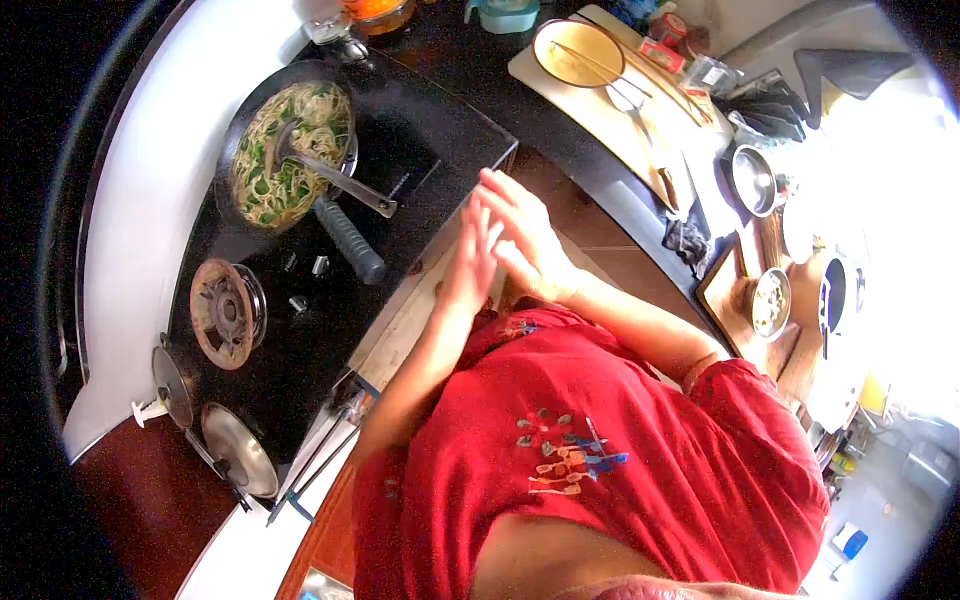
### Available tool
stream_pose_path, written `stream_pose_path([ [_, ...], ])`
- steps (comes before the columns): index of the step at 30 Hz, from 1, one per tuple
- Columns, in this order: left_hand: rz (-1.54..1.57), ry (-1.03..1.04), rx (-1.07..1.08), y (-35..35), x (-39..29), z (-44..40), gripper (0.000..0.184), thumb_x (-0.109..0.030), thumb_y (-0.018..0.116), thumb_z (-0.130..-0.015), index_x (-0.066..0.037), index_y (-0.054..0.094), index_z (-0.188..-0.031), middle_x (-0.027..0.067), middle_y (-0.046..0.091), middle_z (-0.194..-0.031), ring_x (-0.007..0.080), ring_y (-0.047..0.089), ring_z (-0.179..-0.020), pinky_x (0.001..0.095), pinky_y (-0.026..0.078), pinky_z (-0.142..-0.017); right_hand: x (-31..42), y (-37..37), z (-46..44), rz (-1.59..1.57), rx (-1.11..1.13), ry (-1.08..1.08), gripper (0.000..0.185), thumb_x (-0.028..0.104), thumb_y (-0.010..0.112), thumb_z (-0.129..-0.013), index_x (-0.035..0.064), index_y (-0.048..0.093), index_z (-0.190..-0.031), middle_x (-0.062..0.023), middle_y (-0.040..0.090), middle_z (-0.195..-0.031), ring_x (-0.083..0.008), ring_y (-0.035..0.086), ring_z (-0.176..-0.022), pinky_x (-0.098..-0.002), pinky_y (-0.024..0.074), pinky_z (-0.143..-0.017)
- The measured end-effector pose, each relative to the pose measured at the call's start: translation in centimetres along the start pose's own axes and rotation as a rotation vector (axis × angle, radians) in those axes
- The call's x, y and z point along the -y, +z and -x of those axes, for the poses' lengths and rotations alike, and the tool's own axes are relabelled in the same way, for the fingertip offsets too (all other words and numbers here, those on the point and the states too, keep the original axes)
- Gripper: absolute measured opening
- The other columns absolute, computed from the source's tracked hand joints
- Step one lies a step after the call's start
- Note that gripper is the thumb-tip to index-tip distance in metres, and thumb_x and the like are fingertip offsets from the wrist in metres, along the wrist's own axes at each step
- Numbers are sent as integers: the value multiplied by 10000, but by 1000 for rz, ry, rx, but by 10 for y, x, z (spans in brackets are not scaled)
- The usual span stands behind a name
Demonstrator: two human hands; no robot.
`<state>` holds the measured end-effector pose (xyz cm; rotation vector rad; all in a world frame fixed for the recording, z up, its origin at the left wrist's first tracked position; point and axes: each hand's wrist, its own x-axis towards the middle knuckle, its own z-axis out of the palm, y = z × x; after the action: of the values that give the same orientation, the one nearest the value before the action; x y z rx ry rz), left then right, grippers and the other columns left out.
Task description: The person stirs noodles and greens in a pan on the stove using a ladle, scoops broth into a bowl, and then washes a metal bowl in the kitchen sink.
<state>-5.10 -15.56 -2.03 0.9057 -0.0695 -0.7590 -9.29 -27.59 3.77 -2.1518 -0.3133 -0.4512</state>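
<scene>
My left hand (468, 262) and my right hand (530, 235) meet in front of my red shirt (600, 400), palms facing and touching around the fingers. Both sets of fingers are stretched out, and I see nothing held; the left is slightly blurred. Nearest to them, on the stove side, is the ribbed handle (350, 240) of a wok (228, 165). Noodles with green leaves (300, 110) fill the wok. A metal ladle (345, 183) rests in it, its bowl among the noodles and its handle sticking out over the rim.
The black stove (330, 330) has a second burner (224, 314). Two pan lids (240, 450) lean at its near end. Behind my right arm, a counter carries a cutting board (570, 85) with a yellow bowl (578, 52) and chopsticks, a small pot (752, 180) and a bowl of pale pieces (770, 303).
</scene>
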Motion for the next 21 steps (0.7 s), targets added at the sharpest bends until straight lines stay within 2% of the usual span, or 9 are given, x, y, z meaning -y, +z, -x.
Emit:
stream_pose_path([
  [4,42,-4,-89,71,-10,4,732,-627,231,-859,-126,191,-1392,118,258,-1405,272,309,-1251,389,257,-1020,-21,-16,2,127,-104,-138,553,393,475,-767,83,468,-1224,-158,430,-1276,-326,350,-1221,-497,170,-1021],
  [6,103,-83,105,88,-23,3,773,-656,193,-843,-116,169,-1394,165,265,-1395,307,345,-1230,399,289,-997,-78,-23,7,317,-204,-37,431,347,468,-791,89,535,-1130,-130,509,-1184,-304,395,-1178,-493,200,-1000],
  [8,367,-195,262,120,-47,21,809,-674,172,-832,-101,127,-1400,188,222,-1410,317,299,-1261,396,258,-1010,-117,-24,23,467,-349,363,423,325,359,-903,27,491,-1172,-149,505,-1196,-284,420,-1164,-420,273,-995],
  [10,22,15,477,138,-49,31,846,-692,129,-818,-86,72,-1405,167,150,-1441,304,207,-1309,390,206,-1027,-145,-26,35,-693,-609,1074,528,452,324,-922,16,489,-1172,-134,516,-1183,-246,439,-1142,-370,332,-967],
  [12,-304,177,510,143,-49,28,848,-684,123,-822,-68,84,-1404,160,130,-1448,283,161,-1328,396,165,-1046,-157,-29,71,-1136,-613,1153,572,496,306,-916,51,425,-1254,-140,442,-1273,-244,422,-1165,-384,327,-977],
  [13,-940,558,467,126,-53,13,814,-656,185,-838,-53,194,-1385,175,162,-1435,299,161,-1330,442,115,-1052,-142,-22,71,-1380,-572,1159,595,510,317,-906,58,373,-1289,-136,403,-1307,-253,405,-1186,-409,313,-987],
  [16,-1303,652,498,123,-28,9,734,-628,247,-845,-128,246,-1383,172,176,-1431,340,136,-1327,498,99,-1043,-52,-5,46,-1895,-512,833,703,657,303,-827,184,313,-1348,-68,441,-1236,-220,407,-1119,-381,330,-957],
  [18,-1540,707,541,91,10,-2,669,-601,313,-839,-183,306,-1361,134,232,-1419,356,203,-1299,503,137,-1031,-72,53,65,-2291,-310,38,744,675,276,-810,161,293,-1347,-90,395,-1304,-250,391,-1182,-423,313,-984],
  [21,-1561,696,491,67,9,-6,641,-547,308,-851,-97,398,-1299,161,342,-1353,365,279,-1262,464,165,-1037,-52,52,62,-2179,-54,404,762,664,287,-809,132,264,-1355,-106,367,-1333,-273,375,-1206,-450,301,-992],
])
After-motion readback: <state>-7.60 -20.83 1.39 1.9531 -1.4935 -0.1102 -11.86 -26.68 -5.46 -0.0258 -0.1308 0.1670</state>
